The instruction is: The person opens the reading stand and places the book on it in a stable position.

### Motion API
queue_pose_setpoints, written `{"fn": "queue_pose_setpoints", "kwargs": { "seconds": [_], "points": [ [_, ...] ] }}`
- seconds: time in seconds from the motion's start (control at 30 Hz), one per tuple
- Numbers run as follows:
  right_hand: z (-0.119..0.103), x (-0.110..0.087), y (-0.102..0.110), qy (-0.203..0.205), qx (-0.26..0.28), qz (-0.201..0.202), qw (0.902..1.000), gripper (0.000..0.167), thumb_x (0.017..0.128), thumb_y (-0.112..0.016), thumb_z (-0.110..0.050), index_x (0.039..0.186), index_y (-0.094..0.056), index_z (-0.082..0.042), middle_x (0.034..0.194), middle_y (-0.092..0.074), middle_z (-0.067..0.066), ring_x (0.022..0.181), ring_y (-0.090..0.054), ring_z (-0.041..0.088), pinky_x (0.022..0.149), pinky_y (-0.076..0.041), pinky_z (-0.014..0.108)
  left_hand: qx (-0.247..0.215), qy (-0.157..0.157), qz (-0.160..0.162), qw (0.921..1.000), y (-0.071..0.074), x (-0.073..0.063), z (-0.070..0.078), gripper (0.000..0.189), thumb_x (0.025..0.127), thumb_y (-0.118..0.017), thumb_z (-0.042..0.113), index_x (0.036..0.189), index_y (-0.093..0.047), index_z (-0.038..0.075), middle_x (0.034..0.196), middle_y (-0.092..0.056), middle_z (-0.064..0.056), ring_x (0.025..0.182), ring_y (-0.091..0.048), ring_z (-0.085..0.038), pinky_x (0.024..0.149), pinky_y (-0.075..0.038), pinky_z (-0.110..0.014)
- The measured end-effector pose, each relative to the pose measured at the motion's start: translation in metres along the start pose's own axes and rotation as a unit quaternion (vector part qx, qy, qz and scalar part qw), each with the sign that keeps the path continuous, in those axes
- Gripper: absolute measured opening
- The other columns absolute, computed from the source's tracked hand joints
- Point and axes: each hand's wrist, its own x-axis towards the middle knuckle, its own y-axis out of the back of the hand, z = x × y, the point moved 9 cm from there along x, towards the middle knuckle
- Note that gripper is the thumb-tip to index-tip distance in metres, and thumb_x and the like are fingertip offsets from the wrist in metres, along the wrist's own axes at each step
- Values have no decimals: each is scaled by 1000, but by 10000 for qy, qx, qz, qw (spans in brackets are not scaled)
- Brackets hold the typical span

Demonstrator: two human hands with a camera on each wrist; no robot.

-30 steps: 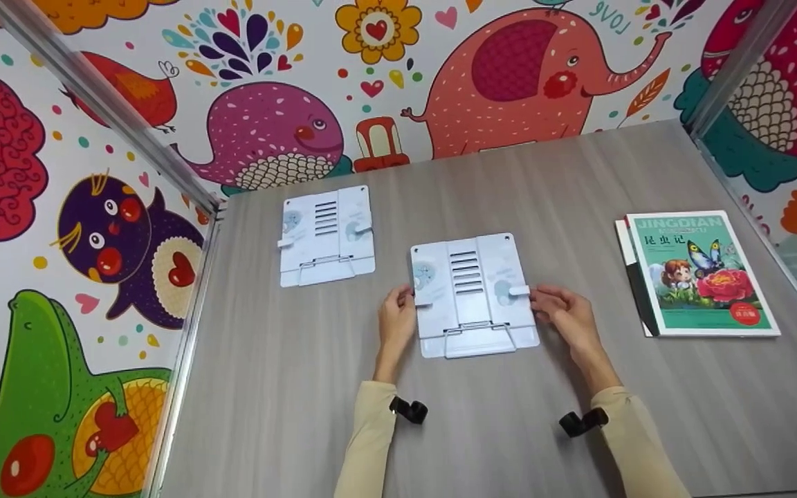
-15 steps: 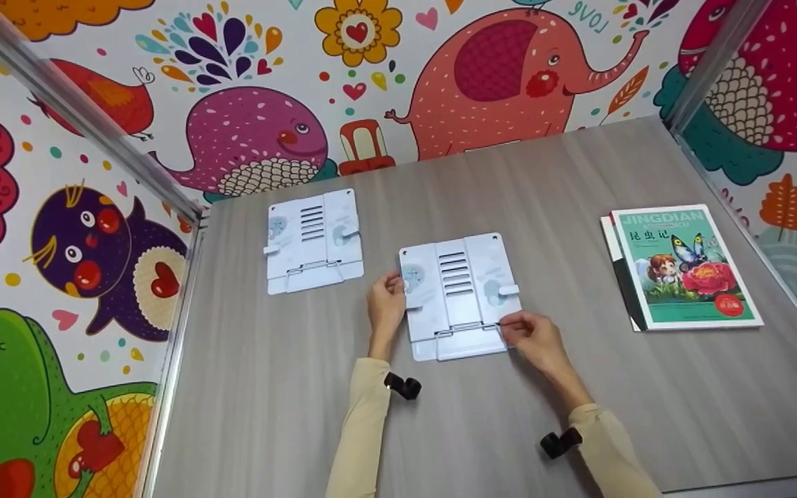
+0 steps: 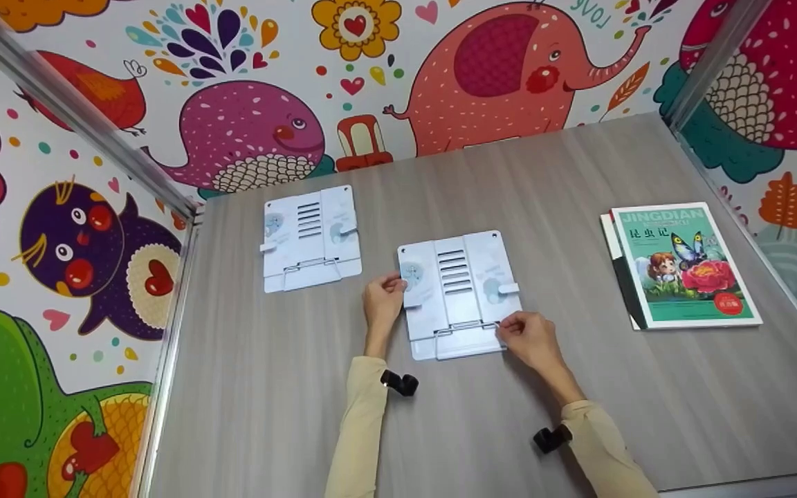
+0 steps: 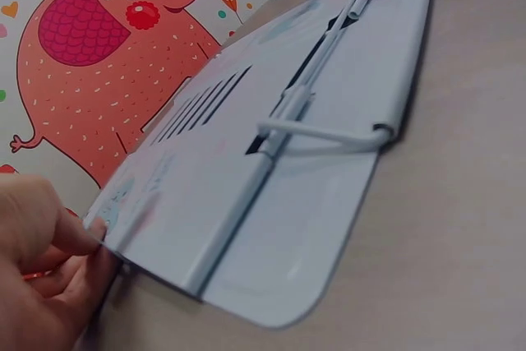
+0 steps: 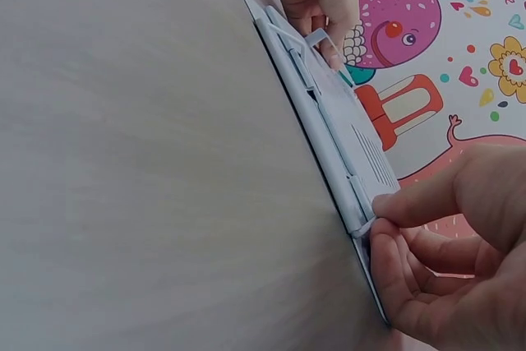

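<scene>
A white folding book stand (image 3: pixel 426 294) with slots down its middle lies flat in front of me in the head view. My left hand (image 3: pixel 382 304) holds its left edge. In the left wrist view the thumb and fingers (image 4: pixel 74 285) meet at that edge. With thumb and forefinger, my right hand (image 3: pixel 531 340) pinches the right end of the wire bracket (image 4: pixel 329 136) hinged along the stand's lower part. The bracket lies folded over the bottom panel. Seen from the right wrist, the right fingertips (image 5: pixel 385 236) sit at the stand's lower corner.
A second white book stand (image 3: pixel 343 252) lies flat, farther back on the left. On the right, a green-covered book (image 3: pixel 668 304) rests on something white and black. Printed walls with metal edge strips enclose the wood-grain table (image 3: pixel 267 401) at the back and sides.
My right hand has moved from the stand's right edge, beside the clip, down to the wire bracket and pinches it. The left hand stays at the left edge. The head view has shifted slightly.
</scene>
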Motion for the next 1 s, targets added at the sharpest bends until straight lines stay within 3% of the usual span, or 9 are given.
{"fn": "queue_pose_setpoints", "kwargs": {
  "seconds": [0.53,1.0],
  "points": [
    [-2,-4,-6,-134,-104,-173,9997,4,89,-66,3,87,-69,3,77,-64,10,70,-54,16,60,-43,21,-210,-34,88,9997,2,-1,-1,17,90,-72,3,105,-76,-1,94,-76,-14,83,-70,-21,75,-57,-29],
    [3,-6,-6,-166,327,-285,9989,6,91,-65,3,87,-69,1,77,-62,8,71,-53,15,61,-42,20,-186,69,136,9997,0,-2,-5,16,91,-72,4,106,-76,1,96,-75,-12,84,-69,-20,74,-55,-27]
  ]
}}
